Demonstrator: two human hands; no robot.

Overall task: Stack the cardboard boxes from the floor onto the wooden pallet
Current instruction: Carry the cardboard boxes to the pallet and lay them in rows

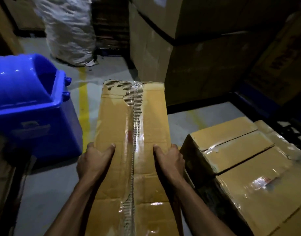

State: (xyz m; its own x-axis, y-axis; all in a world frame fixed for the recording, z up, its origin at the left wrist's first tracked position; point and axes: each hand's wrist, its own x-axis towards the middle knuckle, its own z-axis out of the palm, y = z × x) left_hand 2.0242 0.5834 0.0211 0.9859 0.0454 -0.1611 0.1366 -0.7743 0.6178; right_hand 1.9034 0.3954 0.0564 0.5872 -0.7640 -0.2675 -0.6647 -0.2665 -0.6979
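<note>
A long cardboard box [115, 120], sealed down the middle with clear tape and torn at its far end, is held out in front of me above the floor. My left hand [95, 160] grips its left edge with the thumb on top. On the opposite edge, my right hand [170, 160] holds it the same way. Two more taped cardboard boxes [235, 150] sit low at the right, close to the carried box. No wooden pallet shows clearly.
A blue plastic bin [34, 106] stands at the left. A white woven sack [69, 31] leans at the back. Tall stacked cartons [197, 48] fill the back right. A yellow line [83, 103] runs along the grey floor.
</note>
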